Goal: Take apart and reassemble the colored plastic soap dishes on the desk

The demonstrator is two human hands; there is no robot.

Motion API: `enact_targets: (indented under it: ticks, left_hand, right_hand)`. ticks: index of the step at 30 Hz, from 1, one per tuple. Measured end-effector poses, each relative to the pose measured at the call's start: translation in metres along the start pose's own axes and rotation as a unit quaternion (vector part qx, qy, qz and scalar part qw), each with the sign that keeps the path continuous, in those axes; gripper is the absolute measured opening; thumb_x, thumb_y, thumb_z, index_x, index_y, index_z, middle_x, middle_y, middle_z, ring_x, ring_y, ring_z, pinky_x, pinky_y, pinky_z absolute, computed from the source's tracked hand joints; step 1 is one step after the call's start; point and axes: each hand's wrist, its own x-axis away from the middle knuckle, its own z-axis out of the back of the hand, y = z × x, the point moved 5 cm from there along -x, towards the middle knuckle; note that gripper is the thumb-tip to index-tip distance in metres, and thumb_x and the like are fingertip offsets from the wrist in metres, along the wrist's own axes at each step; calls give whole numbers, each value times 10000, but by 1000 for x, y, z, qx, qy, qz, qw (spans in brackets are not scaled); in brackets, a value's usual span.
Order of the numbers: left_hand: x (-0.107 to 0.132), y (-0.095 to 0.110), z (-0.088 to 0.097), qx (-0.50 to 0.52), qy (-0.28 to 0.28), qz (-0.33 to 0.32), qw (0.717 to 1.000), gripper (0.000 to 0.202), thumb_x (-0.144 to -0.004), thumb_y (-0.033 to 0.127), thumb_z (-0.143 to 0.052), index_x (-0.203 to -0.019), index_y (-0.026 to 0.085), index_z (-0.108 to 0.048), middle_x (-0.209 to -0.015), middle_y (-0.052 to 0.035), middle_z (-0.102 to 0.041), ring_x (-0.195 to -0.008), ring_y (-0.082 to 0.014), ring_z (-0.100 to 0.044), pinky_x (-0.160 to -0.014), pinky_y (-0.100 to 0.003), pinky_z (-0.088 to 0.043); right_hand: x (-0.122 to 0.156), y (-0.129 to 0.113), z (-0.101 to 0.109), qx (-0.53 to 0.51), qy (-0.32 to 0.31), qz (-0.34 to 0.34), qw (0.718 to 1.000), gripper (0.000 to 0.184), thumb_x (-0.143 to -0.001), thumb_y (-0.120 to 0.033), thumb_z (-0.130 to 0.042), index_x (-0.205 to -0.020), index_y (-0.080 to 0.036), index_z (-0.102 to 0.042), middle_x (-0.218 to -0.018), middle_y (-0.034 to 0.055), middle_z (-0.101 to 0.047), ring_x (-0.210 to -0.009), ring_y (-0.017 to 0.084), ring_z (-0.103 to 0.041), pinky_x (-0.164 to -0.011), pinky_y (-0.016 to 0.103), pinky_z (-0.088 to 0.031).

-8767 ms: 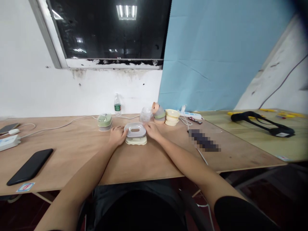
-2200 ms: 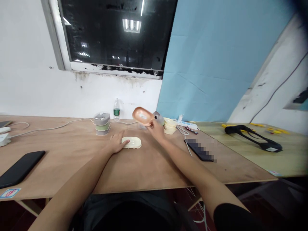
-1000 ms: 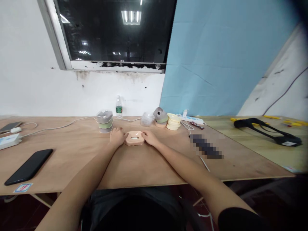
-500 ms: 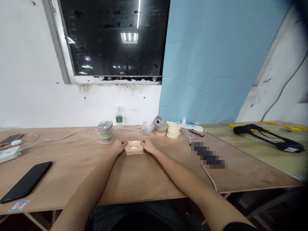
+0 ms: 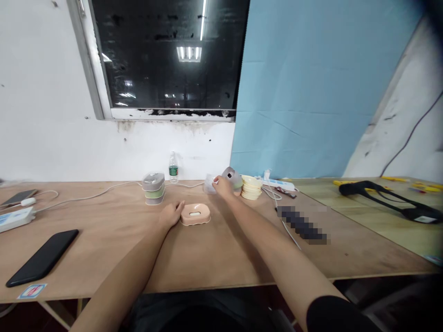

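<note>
A pink oval soap-dish part (image 5: 195,214) lies on the wooden table (image 5: 207,249) in front of me. My left hand (image 5: 170,215) rests against its left end, fingers together and flat on the table. My right hand (image 5: 222,186) is stretched to the back of the table, fingers closing on a clear plastic lid (image 5: 209,184) beside a tilted grey part (image 5: 231,177). A stack of cream-yellow dishes (image 5: 251,187) stands just right of that hand. A finished stack of grey and green boxes (image 5: 153,188) stands at the back left.
A water bottle (image 5: 173,167) stands by the wall. A black phone (image 5: 43,257) lies at the left, with a white power strip (image 5: 14,218) and cables behind it. A blurred dark device (image 5: 302,224) lies right of my arm. A black strap (image 5: 387,197) lies on the far right table.
My right hand has left the pink part and reached back to the clear lid. The left hand stays at the pink part's left end.
</note>
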Motion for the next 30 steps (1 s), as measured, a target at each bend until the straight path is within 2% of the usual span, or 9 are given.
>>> enact_targets:
  ticks: [2, 5, 9, 12, 16, 19, 22, 27, 30]
  left_hand:
    - [-2, -2, 3, 15, 35, -5, 999, 522, -922, 573, -324, -1079, 190, -643, -1050, -105, -668, -972, -239, -612, -823, -324, -438]
    - [-1, -1, 12, 36, 110, -18, 993, 596, -899, 570, -404, -1330, 163, -476, -1128, -124, -619, -953, -227, -608, -857, -347, -450]
    - [7, 16, 24, 77, 154, -76, 982, 651, -908, 545, -421, -1450, 203, -312, -1241, -111, -571, -813, -174, -609, -833, -335, -469]
    - [11, 30, 27, 83, 134, -100, 982, 554, -934, 505, -388, -1404, 212, -404, -1152, -74, -634, -870, -183, -620, -827, -302, -464]
    - [12, 34, 28, 51, 105, -48, 992, 536, -955, 488, -345, -1399, 198, -425, -899, -44, -703, -883, -202, -639, -826, -285, -447]
    - [13, 35, 27, 23, 78, -26, 996, 526, -958, 502, -313, -1333, 190, -507, -949, -73, -711, -939, -222, -637, -811, -282, -439]
    - [12, 32, 21, -15, 36, -13, 999, 533, -960, 513, -255, -1126, 187, -644, -1007, -100, -703, -956, -242, -631, -766, -288, -436]
    - [8, 18, 6, -60, -47, 42, 996, 543, -947, 511, -250, -934, 185, -683, -955, -112, -707, -891, -247, -643, -711, -292, -428]
    - [7, 14, 3, -63, -55, 49, 995, 554, -940, 522, -249, -912, 180, -684, -964, -120, -707, -895, -255, -644, -700, -296, -426]
  right_hand:
    - [12, -1, 8, -40, 55, 13, 998, 152, -782, -340, -614, -862, -211, -614, -758, 29, -642, -739, 189, -591, -660, 273, -396]
    - [43, -7, 16, -158, 101, 60, 981, 250, -779, -445, -619, -810, -203, -564, -634, -12, -560, -612, 150, -527, -594, 251, -374]
    - [84, -18, 10, -332, 9, 99, 938, 337, -822, -544, -532, -810, -207, -512, -543, -51, -481, -487, 116, -446, -502, 228, -345]
    - [101, -26, -2, -379, -84, 70, 919, 393, -837, -600, -468, -819, -210, -508, -499, -59, -466, -431, 112, -413, -453, 225, -318]
    - [103, -28, -5, -299, -93, 64, 948, 489, -830, -637, -442, -638, -191, -495, -522, -25, -482, -512, 118, -446, -499, 227, -325]
    - [100, -23, -10, -228, -114, 68, 964, 551, -840, -646, -402, -560, -180, -491, -533, -16, -487, -556, 124, -460, -535, 230, -330]
    - [101, -17, -18, -195, -159, 58, 966, 580, -859, -643, -359, -559, -178, -532, -535, -14, -511, -575, 137, -489, -544, 228, -334]
    - [106, -16, -29, -139, -206, 64, 966, 556, -889, -594, -366, -647, -172, -634, -689, 34, -650, -679, 170, -567, -601, 237, -361]
    - [106, -17, -31, -108, -207, 68, 970, 581, -903, -593, -343, -649, -166, -644, -693, 50, -657, -664, 171, -563, -609, 243, -354]
